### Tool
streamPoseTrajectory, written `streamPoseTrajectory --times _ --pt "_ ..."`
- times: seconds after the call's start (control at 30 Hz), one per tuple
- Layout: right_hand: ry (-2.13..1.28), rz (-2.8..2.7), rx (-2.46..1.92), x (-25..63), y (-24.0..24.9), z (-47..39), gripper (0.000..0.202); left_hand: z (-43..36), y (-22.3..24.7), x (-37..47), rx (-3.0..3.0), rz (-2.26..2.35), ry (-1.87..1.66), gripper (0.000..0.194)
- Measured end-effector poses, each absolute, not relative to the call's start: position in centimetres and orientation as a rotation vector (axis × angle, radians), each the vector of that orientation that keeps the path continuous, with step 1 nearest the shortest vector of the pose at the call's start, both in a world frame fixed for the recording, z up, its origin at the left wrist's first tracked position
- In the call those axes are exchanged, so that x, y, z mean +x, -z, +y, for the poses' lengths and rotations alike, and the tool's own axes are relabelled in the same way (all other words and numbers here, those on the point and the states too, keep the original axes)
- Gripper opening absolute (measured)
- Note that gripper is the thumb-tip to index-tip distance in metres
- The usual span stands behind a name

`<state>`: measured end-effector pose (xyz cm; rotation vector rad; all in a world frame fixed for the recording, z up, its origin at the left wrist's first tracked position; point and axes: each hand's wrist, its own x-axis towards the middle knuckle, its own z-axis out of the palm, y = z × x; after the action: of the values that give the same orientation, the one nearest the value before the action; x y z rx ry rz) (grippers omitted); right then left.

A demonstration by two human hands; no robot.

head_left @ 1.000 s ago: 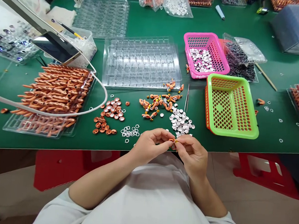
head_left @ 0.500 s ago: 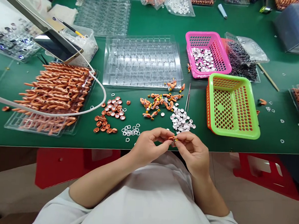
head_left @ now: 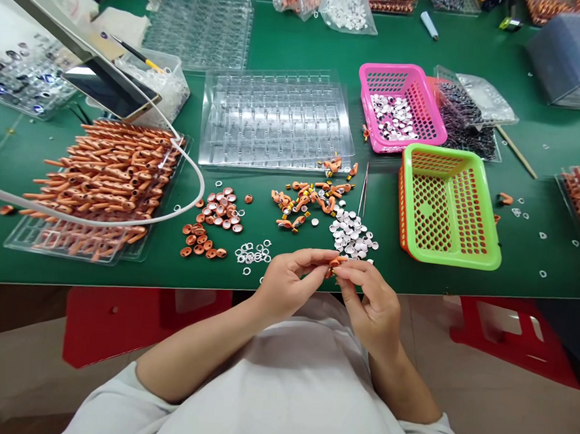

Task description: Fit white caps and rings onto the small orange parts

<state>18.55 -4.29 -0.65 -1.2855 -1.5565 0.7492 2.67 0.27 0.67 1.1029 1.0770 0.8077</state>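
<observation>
Between my fingertips, just over the table's front edge, is a small orange part point(head_left: 335, 263); the fingers cover much of it. My left hand point(head_left: 289, 281) pinches it from the left, and my right hand point(head_left: 374, 299) grips it from the right. Beyond the hands lie a heap of small white discs point(head_left: 352, 232) and a cluster of orange parts with yellow bits point(head_left: 313, 197). Nearer my left hand are thin white rings point(head_left: 253, 253) and orange caps with pale insides point(head_left: 222, 208).
A green basket point(head_left: 491, 210) stands at right, with a pink basket point(head_left: 364, 90) of white pieces behind. Tweezers point(head_left: 364, 190) lie beyond the discs. Clear trays point(head_left: 276, 118) fill the middle; stacked orange stems point(head_left: 111, 167) and a looping white cable point(head_left: 200, 195) are at left.
The orange part has turned between my fingertips and shows more of its length. My right hand has shifted slightly left and its fingers have changed their grip. The view has moved a little.
</observation>
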Motion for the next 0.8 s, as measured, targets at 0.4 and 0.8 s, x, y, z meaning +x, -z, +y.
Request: streamPoseTrajectory --times 0.4,0.8 --pt "-0.7 -1.561 -1.289 17.8 0.8 -4.2 0.028 0.3 -1.0 2.3 0.987 1.034 -0.812 0.023" --pt "-0.594 -1.575 -1.334 17.8 0.8 -4.5 0.025 0.3 0.1 2.4 0.986 1.057 -0.805 0.021"
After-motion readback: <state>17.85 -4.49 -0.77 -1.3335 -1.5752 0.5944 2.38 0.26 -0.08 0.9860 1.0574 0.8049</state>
